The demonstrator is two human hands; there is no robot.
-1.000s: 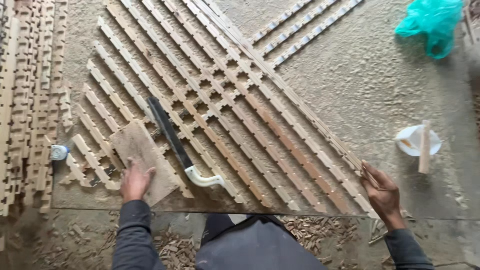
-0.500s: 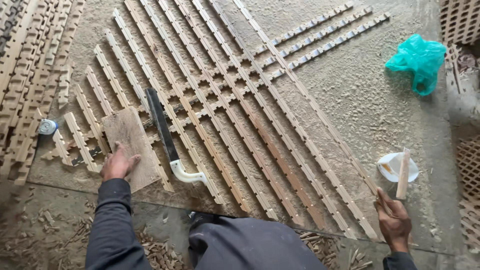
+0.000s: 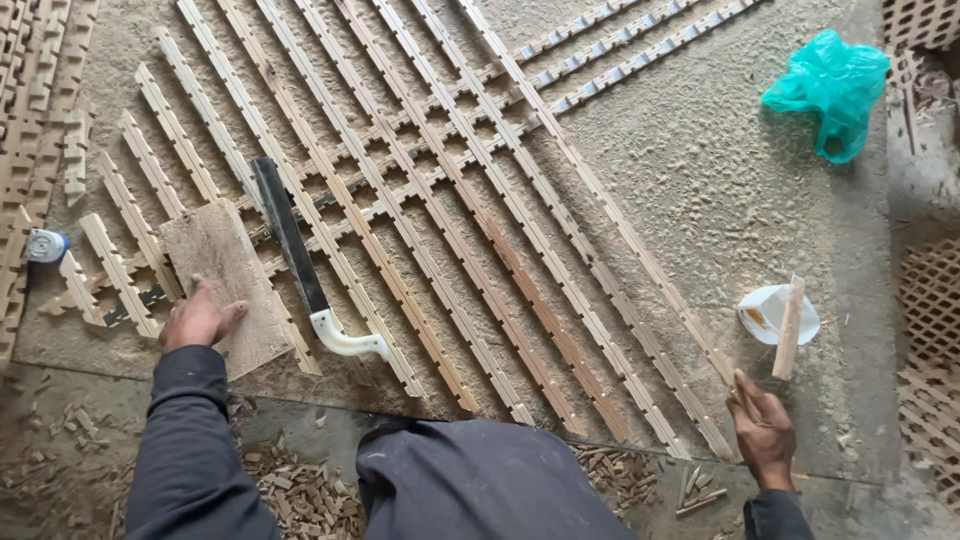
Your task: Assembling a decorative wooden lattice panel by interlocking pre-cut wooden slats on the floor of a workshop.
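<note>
Under left hand [image 3: 200, 318] (flat): board [image 3: 228, 285]

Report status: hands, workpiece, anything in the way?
Left hand flat on wood block. Right hand open at end of notched slats, holding nothing. Handsaw lies across slats beside block.

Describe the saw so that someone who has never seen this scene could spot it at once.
Start at the big lattice of notched wooden strips on the dusty floor. Near its left end, beside the flat board under the left hand, lies the saw. Its long dark blade and curved white handle set it apart.
</note>
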